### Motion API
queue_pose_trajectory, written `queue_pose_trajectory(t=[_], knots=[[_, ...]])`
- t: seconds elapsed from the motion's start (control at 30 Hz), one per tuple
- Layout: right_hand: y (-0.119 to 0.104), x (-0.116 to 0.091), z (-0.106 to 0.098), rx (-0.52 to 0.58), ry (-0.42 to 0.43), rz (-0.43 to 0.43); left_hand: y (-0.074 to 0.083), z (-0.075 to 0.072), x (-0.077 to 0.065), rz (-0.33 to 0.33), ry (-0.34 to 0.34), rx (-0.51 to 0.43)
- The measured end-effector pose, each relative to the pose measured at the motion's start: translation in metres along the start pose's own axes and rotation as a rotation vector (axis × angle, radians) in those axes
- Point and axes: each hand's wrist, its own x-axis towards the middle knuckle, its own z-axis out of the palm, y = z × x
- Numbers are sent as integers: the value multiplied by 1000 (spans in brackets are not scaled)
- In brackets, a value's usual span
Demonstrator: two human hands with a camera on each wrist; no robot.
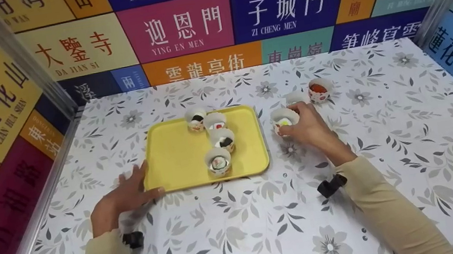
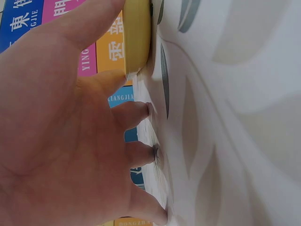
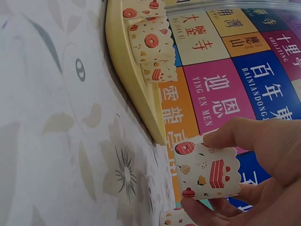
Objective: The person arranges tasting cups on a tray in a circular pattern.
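While the left hand (image 1: pixel 127 196) lies at the near left corner of the yellow tray (image 1: pixel 171 154) — fingers spread, touching its edge without clasping it — we see the right hand (image 1: pixel 310 127) pinching a filled paper cup (image 3: pixel 202 167) between thumb and fingers, just off the tray's right side. As we judge it, the cups are being gathered onto the tray, and the work is a little past halfway. Four cups (image 1: pixel 218 137) already stand there, close together right of its middle, and its left part is bare. Three remain off it: the pinched one, a cup with an orange-red filling (image 1: pixel 320 93) on the desk (image 1: pixel 225 236), and another — partly hidden behind the right hand — whose contents we cannot make out.
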Motion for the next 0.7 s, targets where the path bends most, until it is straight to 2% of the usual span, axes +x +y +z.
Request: queue_pose_trajectory(t=[0.2, 0.43, 0.7], knots=[[-14, -7, 5, 10, -25, 7, 0, 0, 0, 22, 0, 1], [-31, -16, 13, 9, -45, -58, 1, -1, 0, -11, -3, -18], [-57, -21, 26, -17, -99, -111, 1, -1, -1, 7, -3, -5]])
